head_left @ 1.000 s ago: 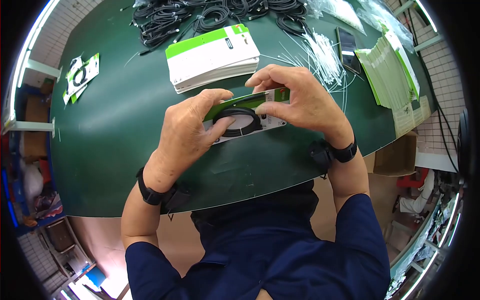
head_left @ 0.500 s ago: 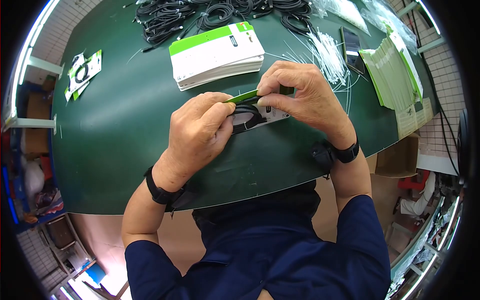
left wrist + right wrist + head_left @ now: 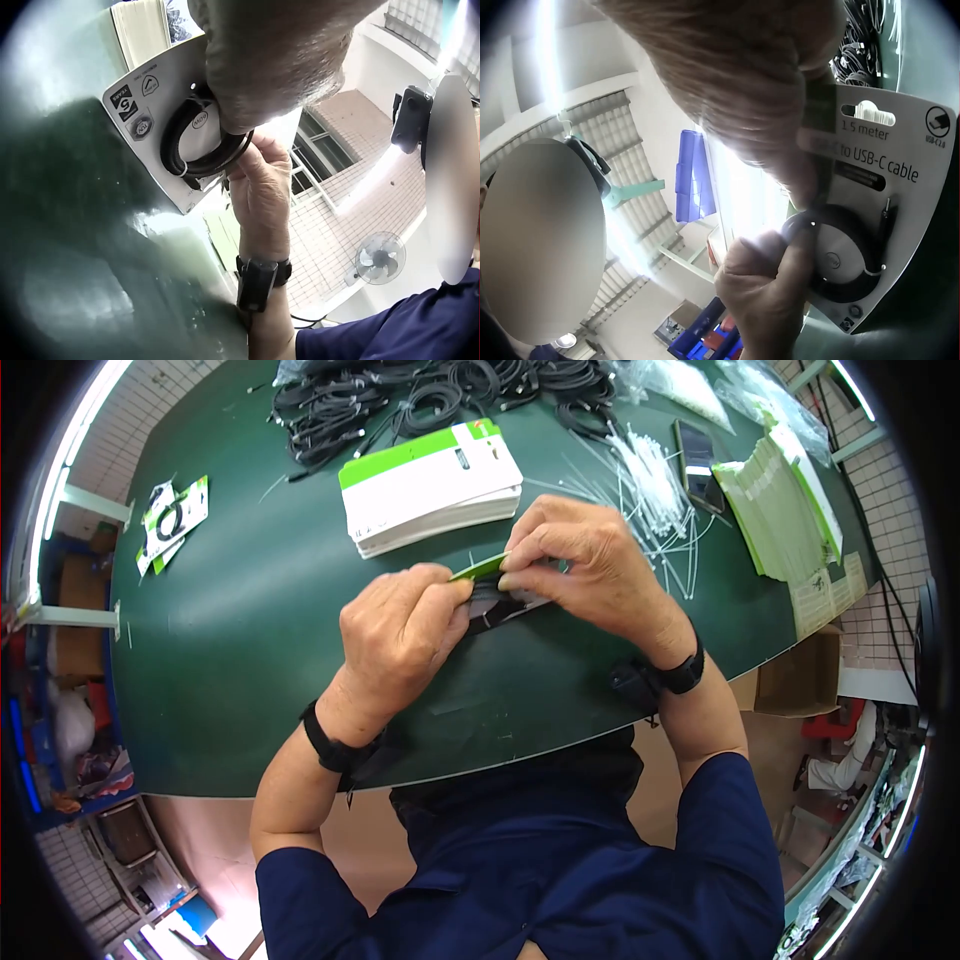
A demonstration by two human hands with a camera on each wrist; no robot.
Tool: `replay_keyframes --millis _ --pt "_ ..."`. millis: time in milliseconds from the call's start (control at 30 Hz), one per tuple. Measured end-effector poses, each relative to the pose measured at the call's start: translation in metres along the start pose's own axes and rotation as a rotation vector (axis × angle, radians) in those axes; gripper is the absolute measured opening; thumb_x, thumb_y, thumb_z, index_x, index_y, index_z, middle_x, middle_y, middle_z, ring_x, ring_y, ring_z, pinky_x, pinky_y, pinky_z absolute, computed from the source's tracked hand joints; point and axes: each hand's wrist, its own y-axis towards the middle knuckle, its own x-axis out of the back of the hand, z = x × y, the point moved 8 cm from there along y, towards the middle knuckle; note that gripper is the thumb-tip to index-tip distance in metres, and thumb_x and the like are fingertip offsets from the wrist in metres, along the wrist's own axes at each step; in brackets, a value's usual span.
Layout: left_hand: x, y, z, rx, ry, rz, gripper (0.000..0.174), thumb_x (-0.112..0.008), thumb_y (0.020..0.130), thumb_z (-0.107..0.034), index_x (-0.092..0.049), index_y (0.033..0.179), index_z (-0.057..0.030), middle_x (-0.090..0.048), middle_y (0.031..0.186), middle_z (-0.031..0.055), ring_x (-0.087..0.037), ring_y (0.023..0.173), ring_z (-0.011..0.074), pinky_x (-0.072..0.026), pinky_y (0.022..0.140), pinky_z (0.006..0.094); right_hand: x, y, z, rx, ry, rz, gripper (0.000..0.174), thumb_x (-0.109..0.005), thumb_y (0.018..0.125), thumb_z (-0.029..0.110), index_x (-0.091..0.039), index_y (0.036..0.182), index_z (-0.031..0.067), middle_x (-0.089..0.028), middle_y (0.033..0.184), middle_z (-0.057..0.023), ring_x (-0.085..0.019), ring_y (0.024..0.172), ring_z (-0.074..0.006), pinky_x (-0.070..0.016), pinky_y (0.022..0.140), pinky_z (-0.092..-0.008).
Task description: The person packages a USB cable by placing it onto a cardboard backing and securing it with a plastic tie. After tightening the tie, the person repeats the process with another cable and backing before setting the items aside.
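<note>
Both hands hold a white and green cardboard packaging card (image 3: 922,165) above the table, just in front of the card stack. A coiled black USB-C cable (image 3: 864,232) lies against its printed face, with a thin white tie (image 3: 184,169) round the coil. My left hand (image 3: 400,628) pinches the card's green top edge and the coil's upper part, thumb and fingertips at that edge. My right hand (image 3: 590,565) pinches the same edge further right, its fingertips close to the left hand's. The fingers hide much of the card in the head view.
A stack of white and green cards (image 3: 430,490) lies beyond the hands. Black cables (image 3: 320,415) are heaped at the back. White cable ties (image 3: 655,485), a phone (image 3: 698,465) and more cards (image 3: 770,510) are at the right. Cards with cables (image 3: 175,520) lie far left.
My left hand has moved right from the card's left side to its top edge, its thumb leaving the coil's middle. The right fingers have closed onto that edge, and the card tilts more.
</note>
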Motion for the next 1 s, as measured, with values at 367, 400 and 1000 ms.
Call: replay_keyframes --millis 367,400,1000 --pt "0.006 0.002 -0.006 -0.035 -0.052 -0.044 0.02 -0.08 0.075 0.0 -0.065 0.088 -0.0039 -0.071 0.088 0.009 -0.07 0.076 0.0258 -0.0565 0.069 0.0364 0.078 -0.009 -0.066 -0.486 -0.104 -0.248 0.012 -0.081 0.085 0.007 -0.078 0.094 0.0003 -0.075 0.089 -0.0102 -0.069 0.074 -0.0183 -0.0564 0.071 -0.0307" --pt "0.006 0.001 -0.007 -0.038 -0.047 -0.038 0.02 -0.08 0.075 0.0 -0.065 0.088 -0.0038 -0.071 0.088 0.0089 -0.07 0.075 0.0257 -0.0567 0.07 0.0364 0.085 -0.012 -0.077 -0.511 -0.245 -0.237 0.014 -0.08 0.085 0.01 -0.078 0.095 -0.0002 -0.075 0.089 -0.0116 -0.069 0.074 -0.0192 -0.0567 0.072 -0.0315" --pt "0.011 0.002 -0.009 -0.088 -0.052 -0.077 0.02 -0.08 0.073 0.001 -0.065 0.086 -0.0047 -0.07 0.086 0.0073 -0.069 0.073 0.0247 -0.057 0.072 0.0361 0.06 -0.017 -0.108 -0.365 -0.718 -0.061 0.016 -0.072 0.089 0.013 -0.073 0.097 -0.0003 -0.072 0.088 -0.0225 -0.07 0.084 -0.0408 -0.0556 0.076 -0.0468"
